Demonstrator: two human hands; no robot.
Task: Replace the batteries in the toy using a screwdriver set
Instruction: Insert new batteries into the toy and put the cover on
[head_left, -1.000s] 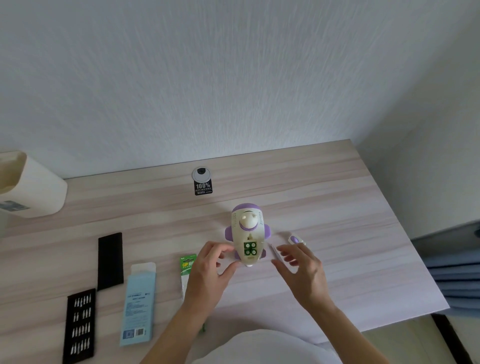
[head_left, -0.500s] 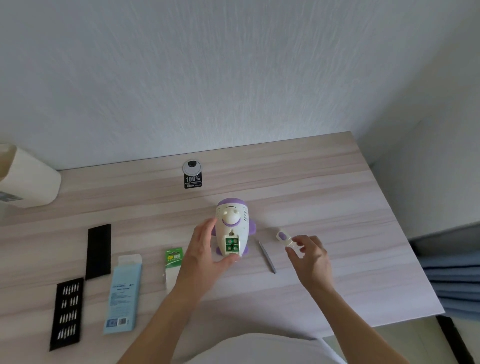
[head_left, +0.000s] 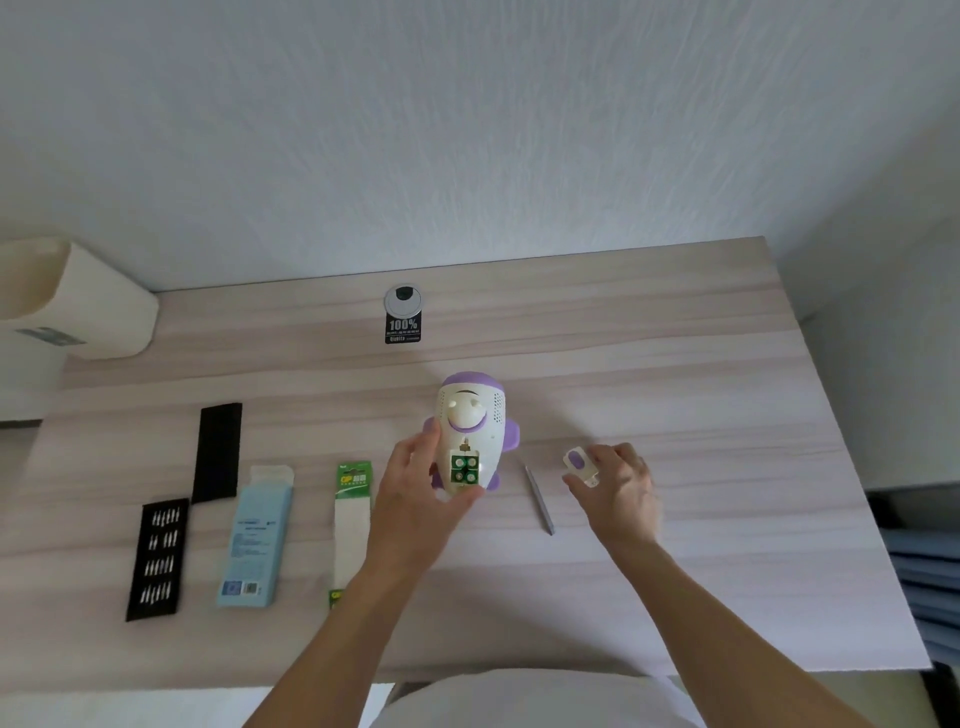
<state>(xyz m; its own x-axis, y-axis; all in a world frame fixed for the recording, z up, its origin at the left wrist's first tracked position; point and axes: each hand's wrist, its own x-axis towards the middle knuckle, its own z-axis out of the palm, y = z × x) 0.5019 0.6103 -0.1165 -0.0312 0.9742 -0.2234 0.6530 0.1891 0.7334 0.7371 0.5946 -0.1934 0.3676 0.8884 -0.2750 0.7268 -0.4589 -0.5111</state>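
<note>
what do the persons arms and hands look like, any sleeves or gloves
Left hand and right hand are bare: no gloves, watch or bracelet. Both forearms are uncovered to the frame edge, no sleeves showing. A white top shows at the bottom.

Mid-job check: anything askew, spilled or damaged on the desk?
Nothing stands out. The battery compartment is open with green batteries inside, as expected; the left hand holds the toy, the right hand pinches the cover, the screwdriver lies between them.

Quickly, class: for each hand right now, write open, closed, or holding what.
Left hand: holding the toy by its lower body.
Right hand: holding the small purple-and-white battery cover.
</note>
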